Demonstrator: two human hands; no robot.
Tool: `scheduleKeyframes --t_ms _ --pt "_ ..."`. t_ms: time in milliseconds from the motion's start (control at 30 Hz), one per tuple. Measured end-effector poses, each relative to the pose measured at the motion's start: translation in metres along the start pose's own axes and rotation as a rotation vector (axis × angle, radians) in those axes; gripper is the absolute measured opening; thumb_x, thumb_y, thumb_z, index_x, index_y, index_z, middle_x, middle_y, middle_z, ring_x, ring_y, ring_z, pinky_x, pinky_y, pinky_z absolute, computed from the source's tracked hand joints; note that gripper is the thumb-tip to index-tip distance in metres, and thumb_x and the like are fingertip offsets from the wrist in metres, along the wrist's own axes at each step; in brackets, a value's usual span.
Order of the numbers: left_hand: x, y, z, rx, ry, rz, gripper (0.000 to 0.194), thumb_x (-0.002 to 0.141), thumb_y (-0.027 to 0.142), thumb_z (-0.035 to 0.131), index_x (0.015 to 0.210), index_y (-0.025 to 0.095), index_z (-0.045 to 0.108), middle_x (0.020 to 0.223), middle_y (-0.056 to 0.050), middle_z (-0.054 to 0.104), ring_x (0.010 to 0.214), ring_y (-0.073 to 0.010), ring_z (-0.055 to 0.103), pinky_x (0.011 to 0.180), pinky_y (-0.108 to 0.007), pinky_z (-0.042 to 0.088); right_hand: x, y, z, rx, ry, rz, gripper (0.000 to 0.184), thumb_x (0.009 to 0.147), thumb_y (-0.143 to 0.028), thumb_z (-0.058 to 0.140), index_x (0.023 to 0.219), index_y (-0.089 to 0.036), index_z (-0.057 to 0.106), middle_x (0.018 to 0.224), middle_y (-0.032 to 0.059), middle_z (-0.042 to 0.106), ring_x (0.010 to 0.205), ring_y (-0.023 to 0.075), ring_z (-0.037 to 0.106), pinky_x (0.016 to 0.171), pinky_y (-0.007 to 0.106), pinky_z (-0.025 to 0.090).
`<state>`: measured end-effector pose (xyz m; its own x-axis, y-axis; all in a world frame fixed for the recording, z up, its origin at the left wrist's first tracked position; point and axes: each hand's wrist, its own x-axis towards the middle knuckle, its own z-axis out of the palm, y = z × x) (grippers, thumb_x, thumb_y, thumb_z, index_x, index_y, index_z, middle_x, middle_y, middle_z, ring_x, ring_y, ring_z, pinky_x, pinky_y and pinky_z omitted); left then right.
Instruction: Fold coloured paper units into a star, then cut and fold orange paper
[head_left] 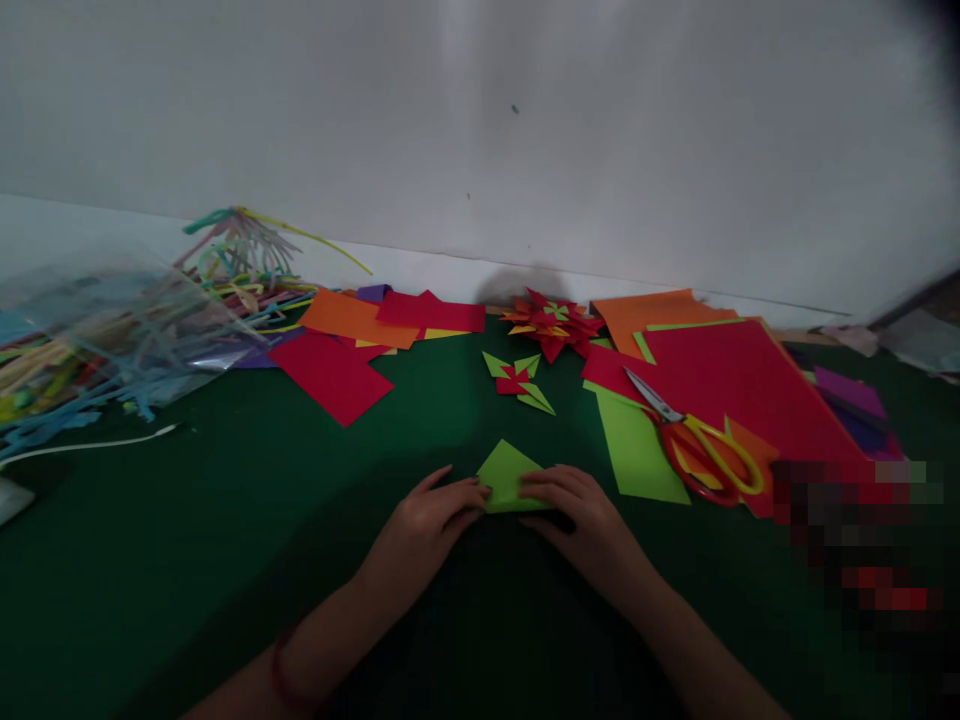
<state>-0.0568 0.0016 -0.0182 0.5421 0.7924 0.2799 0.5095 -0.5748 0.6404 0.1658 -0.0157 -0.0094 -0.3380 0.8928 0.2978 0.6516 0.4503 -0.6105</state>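
In front of the red-and-green star [513, 380], the green paper [507, 465] lies between left hand [427, 520] and right hand [592, 512], fingers [459, 493] touching it, any pinch unclear; best align its edges before pressing the fold.

No readable text, label, brand, number or sign anywhere in the head view.

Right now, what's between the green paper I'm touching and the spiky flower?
In the head view, a red-and-green folded piece lies between the green paper and the spiky flower.
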Motion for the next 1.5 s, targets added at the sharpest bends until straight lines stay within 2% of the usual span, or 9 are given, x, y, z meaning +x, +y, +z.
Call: scheduleKeyframes --t_ms 133,233,333,467,733,1033,1200,1400,1500 --pt "0.000 0.002 -0.003 -0.003 0.016 -0.014 0.022 0.084 0.019 0.050 0.104 0.023 0.057 0.109 -0.001 0.063 0.104 -0.0174 0.057 0.101 -0.044 0.035 -0.003 0.006 -0.003 0.107 0.040 0.153 0.014 0.079 -0.019 0.054 0.089 -0.025 0.063 0.096 0.0029 0.064 0.092 0.0193 0.058 0.080 0.038 0.048" --pt "0.000 0.002 -0.005 -0.059 0.127 -0.105 0.021 0.083 0.023 0.052 0.102 0.023 0.061 0.097 -0.002 0.067 0.092 -0.0194 0.062 0.086 -0.038 0.050 -0.003 0.007 -0.007 0.235 0.068 0.323 0.015 0.078 -0.028 0.058 0.092 -0.026 0.062 0.091 0.0019 0.064 0.084 0.0187 0.061 0.074 0.036 0.051" --pt "0.002 0.002 -0.009 -0.317 0.205 -0.305 0.015 0.082 0.026 0.053 0.088 0.020 0.066 0.083 -0.002 0.069 0.072 -0.0165 0.066 0.067 -0.028 0.056 0.000 0.007 -0.012 0.432 0.127 0.494 0.029 0.074 -0.035 0.063 0.101 -0.024 0.059 0.099 0.0040 0.063 0.091 0.0207 0.061 0.076 0.037 0.052" --pt "0.008 0.005 -0.012 -0.782 0.131 -0.442 0.018 0.083 0.026 0.051 0.092 0.016 0.063 0.085 -0.004 0.068 0.064 -0.0144 0.065 0.059 -0.028 0.057 0.002 0.008 -0.017 0.679 0.091 0.631 0.022 0.075 -0.038 0.061 0.089 -0.021 0.058 0.083 0.0034 0.065 0.076 0.0178 0.063 0.067 0.033 0.055" --pt "0.011 0.008 -0.013 -0.850 0.011 -0.482 0.020 0.079 0.021 0.057 0.097 0.014 0.062 0.080 -0.003 0.067 0.063 -0.0133 0.064 0.059 -0.027 0.056 0.004 0.001 -0.017 0.830 -0.026 0.623 0.028 0.077 -0.035 0.060 0.101 -0.021 0.054 0.095 0.0039 0.063 0.075 0.0153 0.063 0.056 0.025 0.052" --pt "0.016 0.000 -0.013 -0.926 0.132 -0.491 0.023 0.079 0.027 0.056 0.097 0.015 0.062 0.085 -0.003 0.067 0.068 -0.0144 0.063 0.059 -0.028 0.055 0.005 0.004 -0.019 0.855 -0.096 0.640 0.019 0.079 -0.035 0.055 0.089 -0.019 0.054 0.084 0.0018 0.062 0.066 0.0117 0.060 0.059 0.025 0.050" --pt "0.016 0.001 -0.015 -0.970 0.011 -0.520 0.028 0.077 0.026 0.059 0.102 0.013 0.061 0.086 -0.005 0.067 0.071 -0.0160 0.063 0.060 -0.029 0.055 0.004 0.008 -0.018 0.951 -0.084 0.648 0.017 0.079 -0.033 0.058 0.086 -0.018 0.054 0.085 0.0026 0.061 0.069 0.0124 0.059 0.060 0.025 0.049" --pt "0.016 -0.006 -0.016 -1.097 -0.006 -0.548 0.025 0.077 0.024 0.060 0.099 0.014 0.063 0.084 -0.006 0.067 0.067 -0.0156 0.063 0.061 -0.029 0.053 0.004 0.013 -0.017 1.063 -0.080 0.613 0.013 0.077 -0.029 0.061 0.086 -0.019 0.056 0.083 0.0016 0.060 0.068 0.0132 0.058 0.057 0.025 0.047" --pt "0.017 -0.009 -0.019 -1.250 -0.142 -0.505 0.023 0.077 0.019 0.058 0.099 0.014 0.064 0.090 -0.008 0.065 0.077 -0.0193 0.063 0.071 -0.034 0.051 0.004 0.015 -0.015 1.118 0.011 0.551 0.010 0.077 -0.026 0.059 0.086 -0.021 0.059 0.079 0.0015 0.058 0.066 0.0139 0.056 0.053 0.025 0.046"
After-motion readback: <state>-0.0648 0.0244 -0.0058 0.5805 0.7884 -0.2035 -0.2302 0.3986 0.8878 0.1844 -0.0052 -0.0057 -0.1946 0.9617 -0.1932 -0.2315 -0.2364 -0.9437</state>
